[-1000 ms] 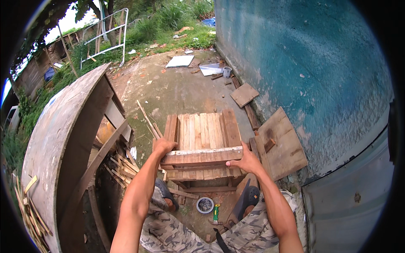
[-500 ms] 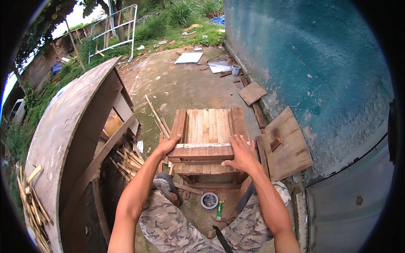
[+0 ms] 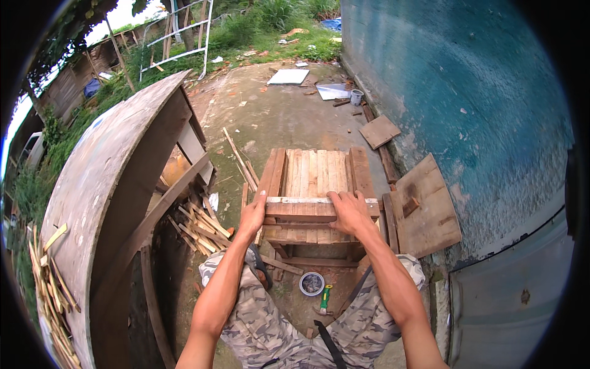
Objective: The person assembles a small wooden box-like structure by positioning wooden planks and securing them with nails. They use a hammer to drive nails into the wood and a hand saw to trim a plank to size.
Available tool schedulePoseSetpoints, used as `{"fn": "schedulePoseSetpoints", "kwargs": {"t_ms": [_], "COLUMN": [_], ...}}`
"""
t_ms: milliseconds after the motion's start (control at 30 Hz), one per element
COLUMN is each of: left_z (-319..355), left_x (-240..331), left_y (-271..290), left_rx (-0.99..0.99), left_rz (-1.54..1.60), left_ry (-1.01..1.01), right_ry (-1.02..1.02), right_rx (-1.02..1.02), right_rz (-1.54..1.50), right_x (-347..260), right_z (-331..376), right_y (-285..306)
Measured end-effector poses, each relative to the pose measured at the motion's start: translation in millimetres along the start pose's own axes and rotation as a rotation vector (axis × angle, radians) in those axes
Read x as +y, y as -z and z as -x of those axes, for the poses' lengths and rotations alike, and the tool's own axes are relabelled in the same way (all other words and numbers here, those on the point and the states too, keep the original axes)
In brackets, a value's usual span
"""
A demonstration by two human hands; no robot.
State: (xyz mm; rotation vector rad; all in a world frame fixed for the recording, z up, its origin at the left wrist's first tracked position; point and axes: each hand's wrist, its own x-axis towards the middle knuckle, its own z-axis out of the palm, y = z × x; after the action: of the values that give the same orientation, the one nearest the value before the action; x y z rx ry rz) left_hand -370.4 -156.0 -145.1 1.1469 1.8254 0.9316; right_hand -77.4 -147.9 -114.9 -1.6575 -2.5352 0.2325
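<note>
A slatted wooden frame with thick side rails rests in front of me on a low wooden stand. A crossbar, pale along its top edge, runs across its near end. My left hand grips the left end of this crossbar beside the left rail, thumb uppermost. Curled over the crossbar right of its middle, my right hand has its fingers on the top edge. Both undersides of the grip are hidden. Below, between my legs, are a bowl of nails and a green-handled hammer.
A large leaning wooden panel stands on the left, with wood offcuts beside it. At right, a plywood board leans near the blue wall. A grey can and a white sheet lie farther off.
My right hand has shifted left along the crossbar and its fingers have curled more. My left hand has changed its hold at the left end. The view has turned slightly left.
</note>
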Motion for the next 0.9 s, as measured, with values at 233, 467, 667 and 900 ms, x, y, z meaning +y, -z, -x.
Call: {"fn": "schedulePoseSetpoints", "kwargs": {"t_ms": [233, 467, 667, 900], "left_z": [26.2, 37.6, 45.4, 58.8], "left_x": [9.5, 10.3, 14.2, 27.3], "left_y": [21.3, 25.5, 21.8, 19.9], "left_rx": [0.056, 0.076, 0.079, 0.333], "left_rz": [0.476, 0.568, 0.597, 0.307], "left_ry": [-0.392, -0.631, -0.697, -1.006], "right_ry": [0.168, 0.126, -0.037, -0.118], "right_rx": [0.490, 0.814, 0.824, 0.596], "right_rz": [-0.052, -0.181, -0.470, -0.761], "right_x": [9.6, -1.9, -34.5, -49.7], "right_z": [30.8, 79.5, 145.9, 194.9], "right_y": [25.2, 65.5, 103.3, 141.1]}}
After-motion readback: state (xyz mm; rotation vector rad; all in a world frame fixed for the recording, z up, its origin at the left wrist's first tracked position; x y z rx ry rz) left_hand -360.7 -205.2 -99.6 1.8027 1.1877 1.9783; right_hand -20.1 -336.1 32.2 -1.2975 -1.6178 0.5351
